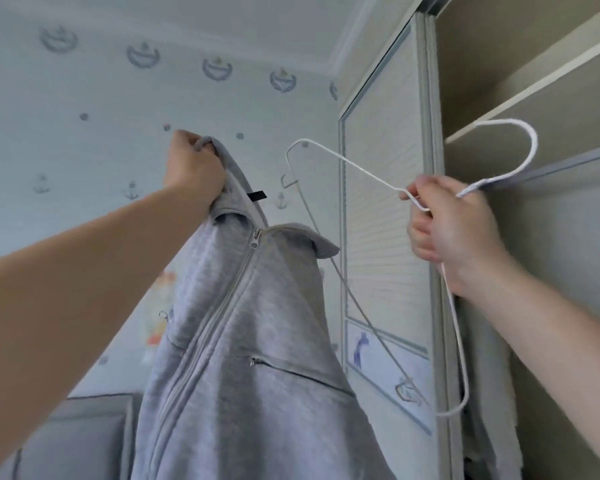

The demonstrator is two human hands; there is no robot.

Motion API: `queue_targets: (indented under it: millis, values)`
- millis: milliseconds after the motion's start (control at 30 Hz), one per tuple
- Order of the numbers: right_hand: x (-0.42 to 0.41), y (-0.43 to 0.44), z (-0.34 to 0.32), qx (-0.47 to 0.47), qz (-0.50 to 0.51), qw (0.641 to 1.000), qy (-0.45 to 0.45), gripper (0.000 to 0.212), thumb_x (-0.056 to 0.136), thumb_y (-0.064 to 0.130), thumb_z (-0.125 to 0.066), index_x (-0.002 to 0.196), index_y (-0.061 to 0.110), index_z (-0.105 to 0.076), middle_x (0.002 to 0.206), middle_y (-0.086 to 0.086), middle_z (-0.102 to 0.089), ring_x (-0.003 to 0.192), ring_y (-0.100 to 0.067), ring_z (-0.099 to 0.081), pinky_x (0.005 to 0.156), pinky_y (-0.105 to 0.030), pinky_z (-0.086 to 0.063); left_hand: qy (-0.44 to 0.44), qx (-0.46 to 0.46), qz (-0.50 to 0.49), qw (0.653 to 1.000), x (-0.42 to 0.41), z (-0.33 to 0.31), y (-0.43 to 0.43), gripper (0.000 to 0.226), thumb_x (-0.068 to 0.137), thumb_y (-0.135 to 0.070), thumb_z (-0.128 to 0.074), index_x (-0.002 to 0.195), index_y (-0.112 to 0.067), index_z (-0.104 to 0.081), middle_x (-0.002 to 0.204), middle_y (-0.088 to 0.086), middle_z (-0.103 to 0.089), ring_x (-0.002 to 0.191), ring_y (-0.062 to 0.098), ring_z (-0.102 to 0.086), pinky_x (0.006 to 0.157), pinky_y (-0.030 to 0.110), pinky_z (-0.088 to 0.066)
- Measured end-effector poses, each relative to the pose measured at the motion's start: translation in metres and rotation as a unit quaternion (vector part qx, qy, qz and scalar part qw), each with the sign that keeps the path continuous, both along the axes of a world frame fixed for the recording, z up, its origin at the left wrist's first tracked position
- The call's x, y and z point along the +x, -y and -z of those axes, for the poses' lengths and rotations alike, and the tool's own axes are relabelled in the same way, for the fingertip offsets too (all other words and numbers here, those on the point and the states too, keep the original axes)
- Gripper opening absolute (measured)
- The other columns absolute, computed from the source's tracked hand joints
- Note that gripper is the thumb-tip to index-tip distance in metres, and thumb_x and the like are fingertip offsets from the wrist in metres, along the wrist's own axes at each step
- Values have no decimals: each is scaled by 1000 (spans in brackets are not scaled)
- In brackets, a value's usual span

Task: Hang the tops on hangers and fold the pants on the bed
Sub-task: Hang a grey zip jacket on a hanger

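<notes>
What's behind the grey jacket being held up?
A white hanger wire passes behind the collar of the grey jacket. Patterned wall and a grey headboard show around it; anything directly behind is covered.

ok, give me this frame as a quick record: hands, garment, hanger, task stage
left hand: raised, grips the grey zip jacket at its top edge
right hand: grips the white wire hanger at its neck, hook up and to the right
jacket: hangs from the left hand, zip closed up to the collar
hanger: beside the jacket, both shoulders outside it
wardrobe: open, on the right, behind the hanger
stage: jacket not yet on the hanger
</notes>
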State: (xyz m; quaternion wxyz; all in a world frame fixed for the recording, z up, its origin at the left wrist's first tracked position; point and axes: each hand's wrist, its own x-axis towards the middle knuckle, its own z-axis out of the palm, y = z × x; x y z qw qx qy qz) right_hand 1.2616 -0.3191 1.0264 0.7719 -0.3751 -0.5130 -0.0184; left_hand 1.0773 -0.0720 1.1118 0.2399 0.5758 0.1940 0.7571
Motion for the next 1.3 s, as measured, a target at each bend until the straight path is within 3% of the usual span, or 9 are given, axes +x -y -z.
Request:
queue_targets:
  millis: [233,333,433,600,833,967,1067,1167,1300]
  values:
    - [-97,-68,13,-16,-129,991,13,31,104,23,-47,75,16,-57,46,6,-24,36,-9,-16,41,-12,-17,-23,-51,-120,991,-161,11,-18,19,97,-16,-47,83,-27,-43,82,-3,-50,87,21,-53,74,30,-44]
    - [-143,-97,25,-42,-180,983,12,33,105,25,-46,76,15,-58,47,6,-23,36,-9,-16,41,-12,-18,-47,-67,-175,981,-225,24,-28,18,97,-17,-47,82,-27,-44,80,-3,-50,78,18,-51,67,28,-43]
    - [-196,-126,44,-63,-223,973,17,34,106,26,-46,77,14,-60,49,6,-24,39,-10,-16,40,-13,-18,-92,-81,-226,966,-289,42,-41,5,97,-18,-45,95,-21,-49,79,-2,-50,68,14,-48,56,27,-39]
    - [-294,-172,88,-99,-289,952,19,32,106,25,-46,86,7,-62,50,4,-23,39,-9,-15,40,-13,-17,-195,-122,-287,930,-390,88,-70,7,98,-19,-42,97,-18,-49,78,2,-50,63,17,-45,51,28,-35]
    - [-412,-235,186,-177,-358,917,28,35,104,28,-49,87,4,-67,49,3,-25,38,-11,-17,41,-14,-19,-242,-200,-250,916,-502,203,-99,16,97,-23,-49,82,-26,-52,77,1,-58,60,15,-50,43,18,-41]
    - [-459,-256,260,-233,-389,891,28,32,94,36,-54,80,15,-73,48,3,-29,37,-10,-20,38,-14,-20,-230,-255,-205,917,-553,282,-104,7,94,-20,-58,88,-22,-60,88,3,-68,75,19,-63,67,29,-51]
    - [-486,-263,319,-291,-408,865,20,33,86,43,-56,83,16,-74,49,1,-28,38,-11,-20,38,-16,-20,-224,-295,-201,907,-583,342,-101,8,91,-17,-62,90,-21,-69,86,4,-72,75,15,-64,68,28,-52]
    - [-503,-266,377,-350,-410,842,22,25,94,30,-58,81,14,-72,48,0,-28,39,-12,-20,40,-17,-19,-239,-338,-196,889,-603,403,-90,14,91,-16,-64,84,-23,-74,85,8,-73,70,14,-61,67,30,-51]
    - [-516,-251,442,-419,-412,808,49,28,101,10,-54,75,15,-65,48,1,-30,42,-13,-22,40,-21,-19,-239,-405,-186,863,-613,480,-71,15,91,-14,-66,91,-26,-75,84,-6,-73,78,9,-66,70,23,-52]
